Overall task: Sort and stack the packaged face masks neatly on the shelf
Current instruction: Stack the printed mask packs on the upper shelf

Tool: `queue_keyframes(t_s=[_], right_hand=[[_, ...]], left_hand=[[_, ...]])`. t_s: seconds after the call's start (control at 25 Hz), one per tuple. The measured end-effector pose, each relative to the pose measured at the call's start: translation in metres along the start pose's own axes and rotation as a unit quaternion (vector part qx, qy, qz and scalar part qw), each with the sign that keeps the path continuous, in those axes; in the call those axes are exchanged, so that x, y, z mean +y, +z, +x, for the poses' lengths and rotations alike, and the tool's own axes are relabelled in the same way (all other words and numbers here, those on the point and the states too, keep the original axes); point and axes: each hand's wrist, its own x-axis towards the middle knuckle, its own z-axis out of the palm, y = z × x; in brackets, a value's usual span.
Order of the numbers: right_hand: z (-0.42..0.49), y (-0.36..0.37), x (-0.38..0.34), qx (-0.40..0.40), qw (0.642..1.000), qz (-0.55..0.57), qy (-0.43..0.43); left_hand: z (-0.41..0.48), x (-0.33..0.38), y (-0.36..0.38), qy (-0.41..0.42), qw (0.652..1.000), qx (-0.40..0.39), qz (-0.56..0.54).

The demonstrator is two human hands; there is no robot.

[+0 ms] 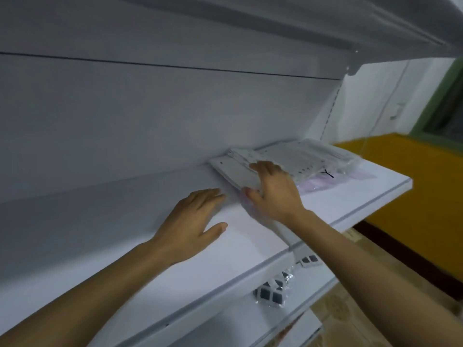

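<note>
On the white shelf (250, 249), the packaged face masks lie at the far right end against the back panel. A white mask pack (231, 171) sits left of a clear-wrapped pack (303, 156), with a pinkish pack (318, 184) under them. The right hand (273, 194) holds the white mask pack, fingers spread over its top and thumb against its near corner. The left hand (193, 221) lies flat on the bare shelf just left of the packs, its fingers straight and close together. On the lower shelf (225, 319), wrapped packs with dark squares (270, 294) lie near the front.
</note>
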Motion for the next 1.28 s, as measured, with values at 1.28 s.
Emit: queue_keyframes(t_s=[1.28], right_hand=[[0.079,0.029,0.128,0.012,0.825,0.563,-0.046]], left_hand=[[0.202,0.097,0.056,-0.368,0.791,0.312,-0.376]])
